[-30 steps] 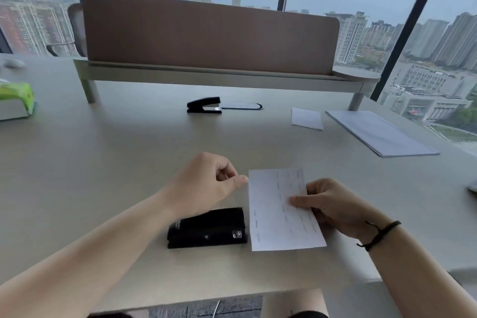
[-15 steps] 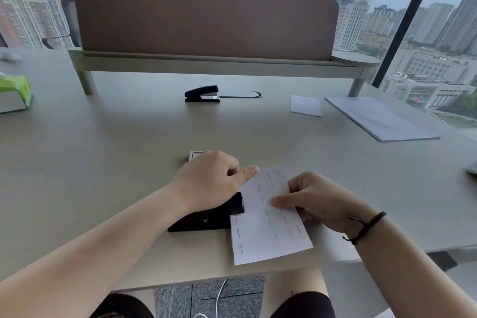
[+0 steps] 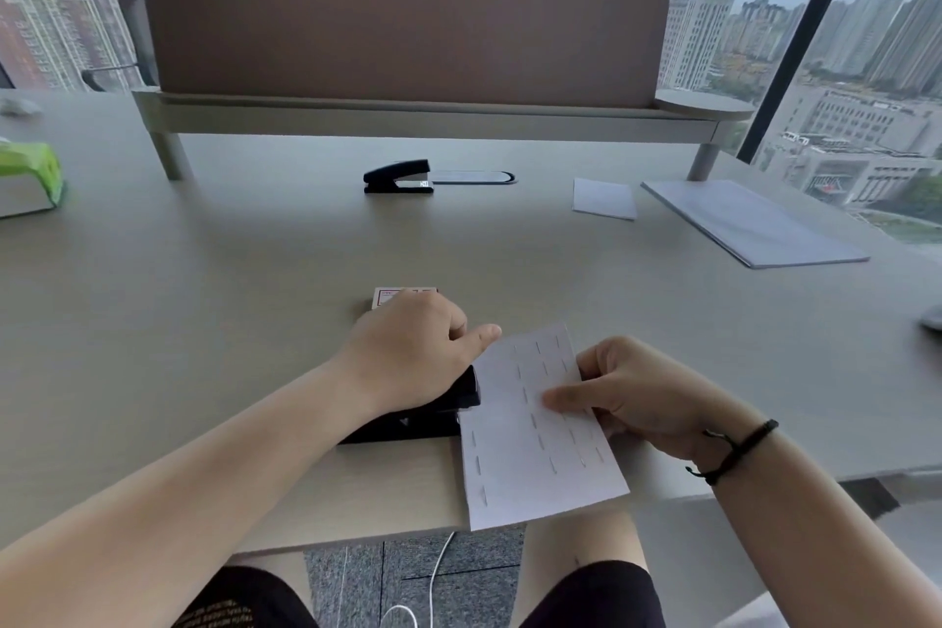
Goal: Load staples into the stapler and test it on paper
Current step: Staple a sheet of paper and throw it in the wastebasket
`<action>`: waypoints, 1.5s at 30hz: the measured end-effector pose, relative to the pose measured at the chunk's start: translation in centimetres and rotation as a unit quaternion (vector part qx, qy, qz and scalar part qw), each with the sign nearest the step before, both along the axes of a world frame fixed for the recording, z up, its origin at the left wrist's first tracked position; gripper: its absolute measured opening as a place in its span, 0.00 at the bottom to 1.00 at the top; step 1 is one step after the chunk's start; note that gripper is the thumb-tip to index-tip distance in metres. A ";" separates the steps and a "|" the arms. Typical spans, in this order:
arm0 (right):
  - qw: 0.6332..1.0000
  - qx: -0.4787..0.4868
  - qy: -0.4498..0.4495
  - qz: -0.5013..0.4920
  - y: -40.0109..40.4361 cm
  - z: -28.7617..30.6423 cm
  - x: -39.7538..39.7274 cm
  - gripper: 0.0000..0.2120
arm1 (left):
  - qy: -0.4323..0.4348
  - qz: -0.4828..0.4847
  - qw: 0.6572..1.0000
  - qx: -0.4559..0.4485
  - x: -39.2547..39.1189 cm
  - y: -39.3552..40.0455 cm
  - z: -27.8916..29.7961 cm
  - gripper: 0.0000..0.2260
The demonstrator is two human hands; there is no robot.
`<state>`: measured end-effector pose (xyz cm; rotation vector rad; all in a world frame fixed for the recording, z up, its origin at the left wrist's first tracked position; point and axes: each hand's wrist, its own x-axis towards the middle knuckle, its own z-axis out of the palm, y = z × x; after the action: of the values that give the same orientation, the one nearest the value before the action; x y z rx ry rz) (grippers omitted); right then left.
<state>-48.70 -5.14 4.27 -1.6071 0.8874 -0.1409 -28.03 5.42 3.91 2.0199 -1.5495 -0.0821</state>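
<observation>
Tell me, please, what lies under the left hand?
The left hand presses on a black stapler biting the paper. Behind it a staple box peeks out, mostly hidden.

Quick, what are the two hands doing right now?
Left hand: fingers curled over the top of the black stapler, pressing it.
Right hand: pinching the stapled paper.
</observation>
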 end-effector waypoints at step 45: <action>1.000 0.009 0.022 0.020 0.5 0.9 0.4 0.06 | -0.074 -0.024 0.986 0.150 -1.4 -0.8 0.3 0.24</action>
<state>-48.28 -4.69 5.15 -1.6143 0.8869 -0.0699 -29.44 4.62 4.18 2.2630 -1.7668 -0.1985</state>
